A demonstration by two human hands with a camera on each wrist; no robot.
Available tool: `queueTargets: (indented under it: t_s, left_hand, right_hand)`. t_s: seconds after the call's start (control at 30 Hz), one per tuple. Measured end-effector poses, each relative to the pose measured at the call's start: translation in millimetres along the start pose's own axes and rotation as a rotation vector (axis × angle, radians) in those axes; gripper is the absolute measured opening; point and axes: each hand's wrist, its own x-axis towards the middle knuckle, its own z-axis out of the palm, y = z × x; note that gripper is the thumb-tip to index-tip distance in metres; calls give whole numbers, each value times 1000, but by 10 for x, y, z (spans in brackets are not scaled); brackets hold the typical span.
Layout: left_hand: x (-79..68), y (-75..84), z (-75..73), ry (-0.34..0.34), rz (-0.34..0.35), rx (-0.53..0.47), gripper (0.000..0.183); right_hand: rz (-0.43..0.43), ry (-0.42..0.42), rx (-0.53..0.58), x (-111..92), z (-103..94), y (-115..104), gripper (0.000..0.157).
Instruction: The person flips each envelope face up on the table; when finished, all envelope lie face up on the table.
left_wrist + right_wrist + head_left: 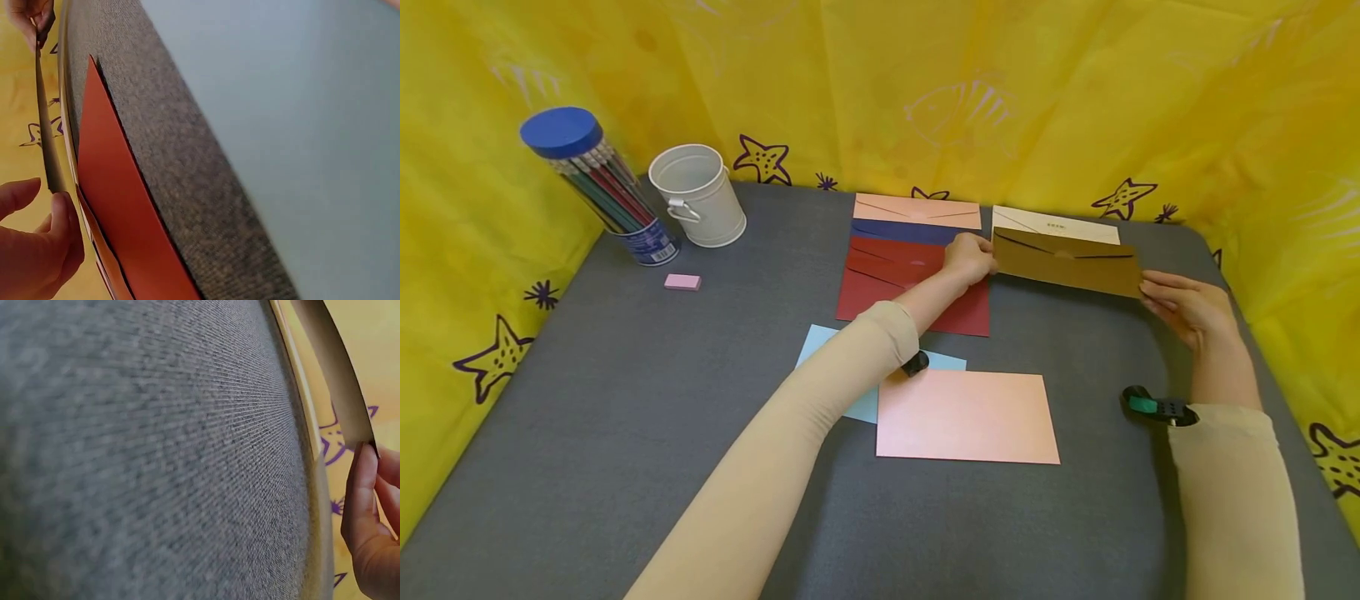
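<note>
A: Where is the flat, brown, rectangular paper envelope (1063, 263), and does anyone have hold of it?

B: It hangs just above the far right part of the dark grey, fabric-like tabletop (625, 433), flap side facing the head camera, hiding the near part of the cream, rectangular paper envelope (1052, 222). The bare left hand (970, 257) pinches its left end, and the bare right hand (1191, 308) pinches its right end between thumb and fingers

A: Why a hand at each end?

B: My guess is that something so thin and long would droop from one side only; two end grips keep it spread and let its angle be trimmed

A: And the column by the left hand?

B: A peach, rectangular paper envelope (917, 210) lies farthest, then a navy one (898, 231), then two red ones (887, 275). They overlap like steps, probably so each colour shows in a strip

A: What about nearer the person?

B: A pale pink, smooth paper rectangle (967, 418) partly covers a light blue one (815, 340), whose edges poke out beyond it
</note>
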Motion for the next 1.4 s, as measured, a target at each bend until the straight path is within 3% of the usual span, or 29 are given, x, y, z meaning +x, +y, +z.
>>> queueTargets:
  t_s: [0.3,0.7,0.83,0.93,1.13,1.27,1.4]
  left_hand:
    - [-36,-14,11,-62,-27,-26,37]
    - [-34,-32,-40,-107,2,-55,33]
    - [-39,-34,-113,-137,40,-51,36]
    - [-64,-37,-216,-162,97,-53,38]
    - [-194,-100,-484,-209,204,-20,34]
    - [-348,-224,-669,-275,276,51,31]
    - [-544,-378,-822,-359,361,153,29]
  right_hand:
    - [14,9,-33,64,-23,29,25]
    - [37,-35,27,90,-44,66,31]
    - [30,-29,47,60,-26,59,30]
    - [-4,-29,2,12,12,58,28]
    - [-136,-127,-250,-78,141,126,27]
    - [-218,-205,-593,-163,276,209,24]
    - [-241,-289,-883,-276,430,293,40]
